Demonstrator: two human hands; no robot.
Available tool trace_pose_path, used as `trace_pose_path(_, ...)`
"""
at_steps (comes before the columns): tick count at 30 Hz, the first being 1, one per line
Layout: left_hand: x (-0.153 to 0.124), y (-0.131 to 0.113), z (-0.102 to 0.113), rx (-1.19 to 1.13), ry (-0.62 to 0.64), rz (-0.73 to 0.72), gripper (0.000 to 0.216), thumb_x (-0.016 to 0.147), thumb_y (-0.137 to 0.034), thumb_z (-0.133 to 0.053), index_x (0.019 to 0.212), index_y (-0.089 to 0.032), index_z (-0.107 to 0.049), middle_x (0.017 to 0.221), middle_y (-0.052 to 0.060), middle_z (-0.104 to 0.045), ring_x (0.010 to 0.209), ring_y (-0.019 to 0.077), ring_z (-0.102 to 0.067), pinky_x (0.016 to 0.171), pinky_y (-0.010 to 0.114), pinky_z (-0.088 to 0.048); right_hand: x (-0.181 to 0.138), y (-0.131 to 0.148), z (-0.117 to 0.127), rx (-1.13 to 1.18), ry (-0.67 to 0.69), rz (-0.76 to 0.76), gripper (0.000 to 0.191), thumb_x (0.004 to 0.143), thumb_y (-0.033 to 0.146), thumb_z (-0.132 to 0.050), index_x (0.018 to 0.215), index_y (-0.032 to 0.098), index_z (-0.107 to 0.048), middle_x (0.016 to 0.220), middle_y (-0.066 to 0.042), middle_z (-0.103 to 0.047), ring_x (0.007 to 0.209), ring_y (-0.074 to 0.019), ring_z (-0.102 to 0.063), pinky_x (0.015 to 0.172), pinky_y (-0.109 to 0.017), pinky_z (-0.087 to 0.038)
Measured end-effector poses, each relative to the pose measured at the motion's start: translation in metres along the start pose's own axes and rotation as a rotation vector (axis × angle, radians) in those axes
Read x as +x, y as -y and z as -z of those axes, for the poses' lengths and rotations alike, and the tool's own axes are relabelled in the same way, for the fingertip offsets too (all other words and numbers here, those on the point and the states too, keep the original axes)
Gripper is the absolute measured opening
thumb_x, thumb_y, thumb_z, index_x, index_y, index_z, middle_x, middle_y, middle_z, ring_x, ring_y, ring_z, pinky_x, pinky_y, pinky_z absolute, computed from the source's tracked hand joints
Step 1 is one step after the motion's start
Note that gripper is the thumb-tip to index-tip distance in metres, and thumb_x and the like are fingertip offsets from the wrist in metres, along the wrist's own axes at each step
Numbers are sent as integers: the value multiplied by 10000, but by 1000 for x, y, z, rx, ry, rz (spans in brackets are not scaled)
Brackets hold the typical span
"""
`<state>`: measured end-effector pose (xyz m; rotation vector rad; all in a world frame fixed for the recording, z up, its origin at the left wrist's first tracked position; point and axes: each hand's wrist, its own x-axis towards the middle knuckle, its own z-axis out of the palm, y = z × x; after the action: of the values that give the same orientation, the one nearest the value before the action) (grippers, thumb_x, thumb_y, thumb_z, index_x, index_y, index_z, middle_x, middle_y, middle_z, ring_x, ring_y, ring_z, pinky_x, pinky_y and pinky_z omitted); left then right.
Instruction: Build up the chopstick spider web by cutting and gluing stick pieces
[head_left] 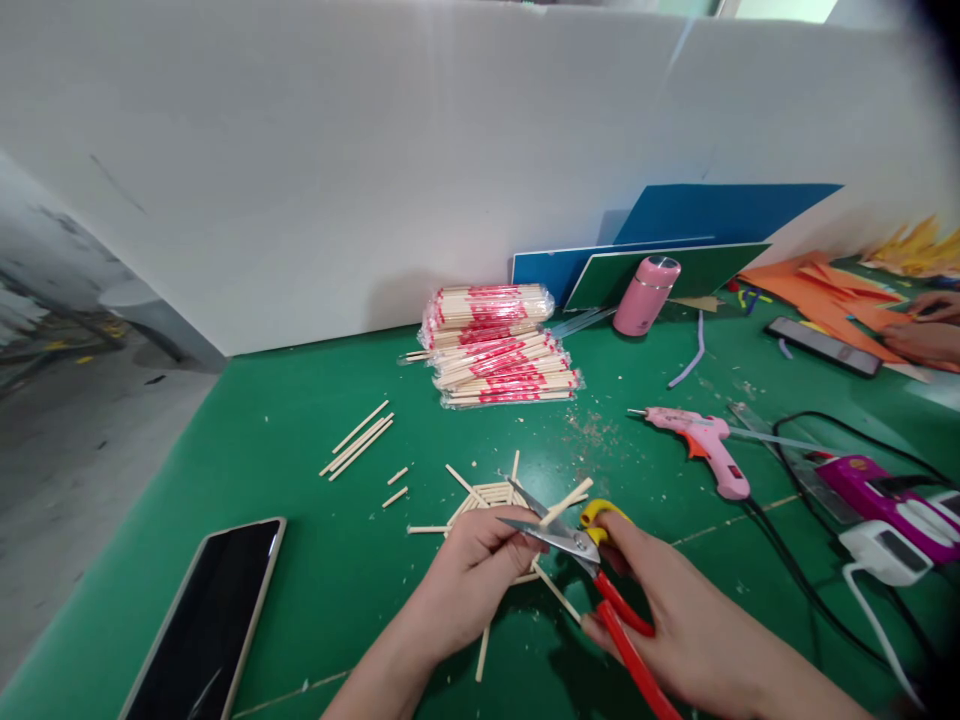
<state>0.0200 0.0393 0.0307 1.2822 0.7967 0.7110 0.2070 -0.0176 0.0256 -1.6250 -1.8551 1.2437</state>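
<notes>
My left hand (469, 570) pinches a pale wooden stick (568, 502) that sticks out to the upper right. My right hand (675, 610) grips scissors (626, 610) with red and yellow handles. Their blades are apart, with the stick between them. Beneath my left hand lies a web-like frame of wooden sticks (491, 492), its spokes pointing outward; my hand hides its middle. Several loose sticks (358, 445) and two short pieces (395, 496) rest to the left.
Plastic-wrapped bundles of sticks (499, 350) lie at the back of the green table (300, 400). A pink glue gun (705, 440), pink bottle (646, 297), purple power strip (892, 500) and cables are on the right. A phone (206, 620) lies front left. Another person's hand (926, 340) is far right.
</notes>
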Motion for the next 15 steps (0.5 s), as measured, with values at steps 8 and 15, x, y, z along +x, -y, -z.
trace_pose_path(8,1,7,-2,-162,29,117,209,714,-318,-575,678,-120,-632,483,-58,-358,431,43,-243,407,184,-152,-1,-6,-2,-74,-1,-74,379,660,368,-615,934,216,-402,845,-1,-557,676,-133,-510,593,-234,-409)
trace_pose_path(15,3,5,0,-165,89,203,182,687,-277,-588,607,-115,-608,469,-53,-366,429,40,-275,407,191,-160,-4,-1,1,-48,43,-100,366,661,351,-611,939,222,-411,772,24,-561,644,-121,-503,582,-217,-394)
